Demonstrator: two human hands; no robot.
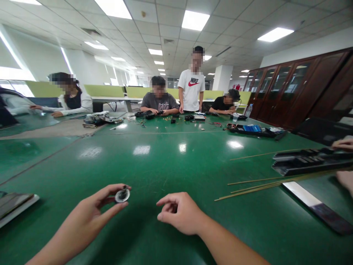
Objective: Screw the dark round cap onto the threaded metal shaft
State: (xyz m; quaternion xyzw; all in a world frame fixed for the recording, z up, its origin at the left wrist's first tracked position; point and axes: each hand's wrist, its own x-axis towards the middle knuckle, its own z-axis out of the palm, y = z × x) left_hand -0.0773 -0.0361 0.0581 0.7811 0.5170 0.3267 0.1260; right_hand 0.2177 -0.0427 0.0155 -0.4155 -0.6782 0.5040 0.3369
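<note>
My left hand (95, 208) grips a small round part (122, 195) between thumb and fingers, above the green table (143, 162). The part has a whitish rim and a dark middle, with a small dark bit at its top; its exact kind does not show. To the right, my right hand (180, 213) hovers over the table, turned toward the round part but apart from it. Its fingers are loosely curled, with a gap between index finger and thumb and nothing visible in them.
Thin brass-coloured rods (256, 187) and a black ridged tray (309, 162) lie at right, near another person's hands (344, 180). A flat white-and-dark bar (317, 206) is closer. A flat device (19, 208) sits at left. Several people work behind tools and parts (190, 117).
</note>
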